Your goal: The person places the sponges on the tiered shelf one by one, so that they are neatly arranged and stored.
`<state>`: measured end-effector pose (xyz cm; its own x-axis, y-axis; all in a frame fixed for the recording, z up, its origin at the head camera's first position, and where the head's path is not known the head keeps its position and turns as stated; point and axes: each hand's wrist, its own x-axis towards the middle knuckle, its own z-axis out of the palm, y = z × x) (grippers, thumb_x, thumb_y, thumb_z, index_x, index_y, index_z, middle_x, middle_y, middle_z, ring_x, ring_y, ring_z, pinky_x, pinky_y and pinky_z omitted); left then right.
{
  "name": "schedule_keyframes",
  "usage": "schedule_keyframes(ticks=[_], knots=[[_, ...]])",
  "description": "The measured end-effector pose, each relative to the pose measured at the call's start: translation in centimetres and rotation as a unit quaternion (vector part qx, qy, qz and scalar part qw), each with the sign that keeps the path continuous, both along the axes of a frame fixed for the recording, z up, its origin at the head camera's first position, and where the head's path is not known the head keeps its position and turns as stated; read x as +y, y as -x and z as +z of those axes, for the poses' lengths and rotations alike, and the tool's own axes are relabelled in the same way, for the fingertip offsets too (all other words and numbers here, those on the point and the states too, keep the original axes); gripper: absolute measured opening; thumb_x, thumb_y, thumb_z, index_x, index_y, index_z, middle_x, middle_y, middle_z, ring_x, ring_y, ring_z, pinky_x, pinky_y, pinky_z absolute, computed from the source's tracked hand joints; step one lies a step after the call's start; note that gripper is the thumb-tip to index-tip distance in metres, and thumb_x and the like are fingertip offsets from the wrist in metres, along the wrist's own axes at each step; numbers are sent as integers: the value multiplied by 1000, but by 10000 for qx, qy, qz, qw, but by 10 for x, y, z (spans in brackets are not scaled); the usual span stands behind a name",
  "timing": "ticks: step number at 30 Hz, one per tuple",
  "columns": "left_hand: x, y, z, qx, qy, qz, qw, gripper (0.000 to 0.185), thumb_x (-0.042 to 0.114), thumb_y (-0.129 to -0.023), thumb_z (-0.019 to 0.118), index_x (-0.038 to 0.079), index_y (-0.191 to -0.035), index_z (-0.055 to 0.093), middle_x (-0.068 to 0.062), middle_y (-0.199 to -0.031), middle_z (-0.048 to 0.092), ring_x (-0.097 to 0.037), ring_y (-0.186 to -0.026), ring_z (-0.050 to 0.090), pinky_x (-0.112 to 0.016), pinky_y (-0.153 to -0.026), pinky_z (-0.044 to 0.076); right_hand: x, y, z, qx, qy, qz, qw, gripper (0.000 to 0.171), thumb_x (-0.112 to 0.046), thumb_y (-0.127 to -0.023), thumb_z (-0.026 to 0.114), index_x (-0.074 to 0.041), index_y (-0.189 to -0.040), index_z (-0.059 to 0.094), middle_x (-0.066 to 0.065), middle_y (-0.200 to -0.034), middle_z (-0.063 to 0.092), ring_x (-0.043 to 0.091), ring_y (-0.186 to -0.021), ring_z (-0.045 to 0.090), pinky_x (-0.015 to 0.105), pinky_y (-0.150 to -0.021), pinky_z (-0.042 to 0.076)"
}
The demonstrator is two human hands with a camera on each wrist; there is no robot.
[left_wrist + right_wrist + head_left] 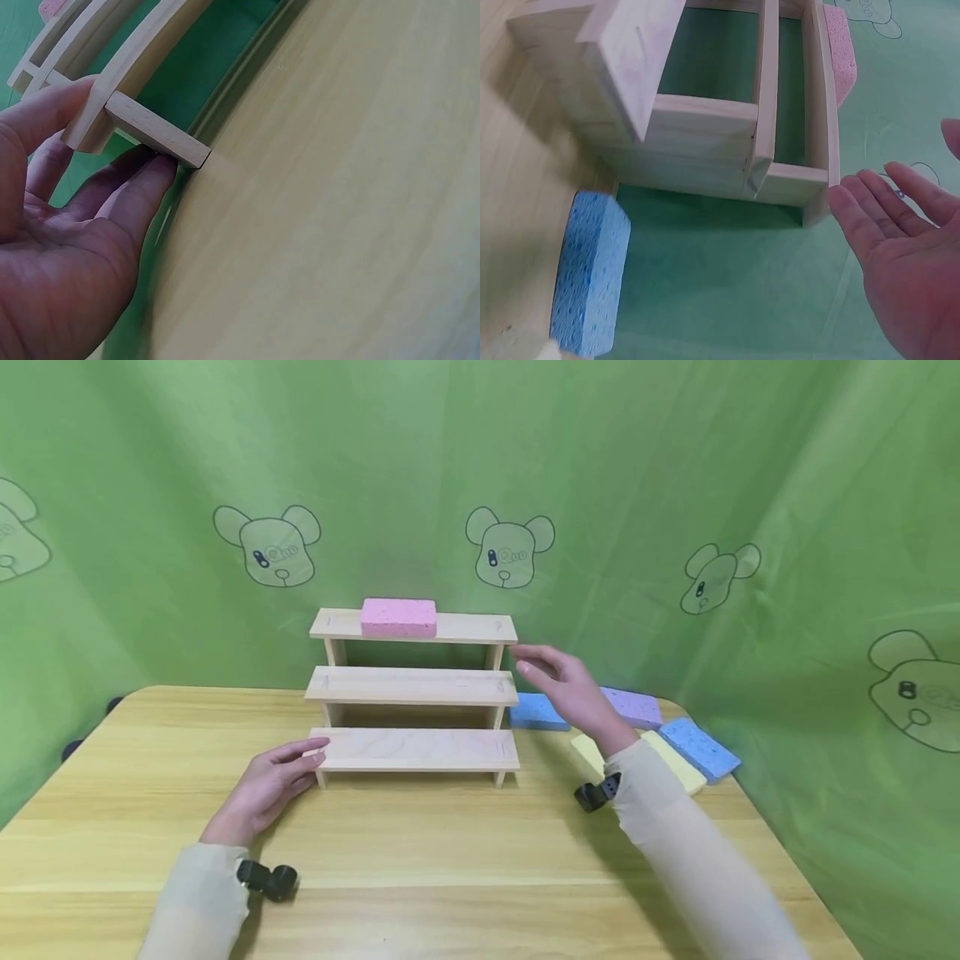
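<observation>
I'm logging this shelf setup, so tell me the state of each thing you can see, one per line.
Wooden stepped shelf: upright on the table, two lower steps bare.
Pink sponge: lying flat on the top step.
Left hand: open, fingers touching the shelf's bottom left corner.
Right hand: open, in the air by the shelf's right end, holding nothing.
Blue, purple and yellow sponges: lying loose on the table, right of the shelf.

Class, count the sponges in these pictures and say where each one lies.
5. A pink sponge on the rack's top shelf; on the table right of the rack, a blue sponge, purple sponge, yellow sponge and second blue sponge. The right arm may hide others.
</observation>
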<state>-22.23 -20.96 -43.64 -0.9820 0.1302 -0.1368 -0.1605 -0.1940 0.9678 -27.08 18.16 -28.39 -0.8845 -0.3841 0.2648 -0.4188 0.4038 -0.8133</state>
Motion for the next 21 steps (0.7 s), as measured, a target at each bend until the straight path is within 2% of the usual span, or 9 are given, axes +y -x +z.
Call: schedule_keyframes(ticks=[6, 12, 16, 21], knots=[[1, 0, 2, -2, -62, -1, 10000, 47, 15, -84, 64, 1, -127, 49, -11, -144, 23, -10, -107, 50, -31, -95, 39, 23, -6, -10, -3, -225, -32, 9997, 38, -31, -92, 50, -13, -126, 49, 3, -126, 49, 20, -115, 44, 40, -98, 36], [1, -1, 2, 18, -164, -47, 9999, 47, 12, -84, 63, 0, -126, 48, -12, -143, 23, -11, -106, 51, -29, -93, 41, 53, -5, -32, 102, -548, -239, 9982, 47, -40, -90, 49, -14, -129, 47, 2, -126, 47, 18, -115, 44, 41, -100, 33], [0, 0, 2, -19, -221, -47, 9997, 47, 12, -84, 64, 0, -127, 48, -12, -142, 24, -11, -105, 52, -27, -91, 42, 67, -10, -39, 139, -650, -387, 9970, 44, -41, -90, 49, -17, -127, 49, -2, -123, 48, 18, -114, 44, 41, -99, 34], [1, 0, 2, -22, -205, -53, 9998, 47, 12, -84, 63, 0, -127, 48, -12, -142, 25, -10, -105, 52, -28, -92, 42, 80, -15, -45, 24, -732, -494, 9961, 43, -40, -90, 50, -18, -126, 48, 3, -124, 48, 19, -114, 44, 43, -100, 33]])
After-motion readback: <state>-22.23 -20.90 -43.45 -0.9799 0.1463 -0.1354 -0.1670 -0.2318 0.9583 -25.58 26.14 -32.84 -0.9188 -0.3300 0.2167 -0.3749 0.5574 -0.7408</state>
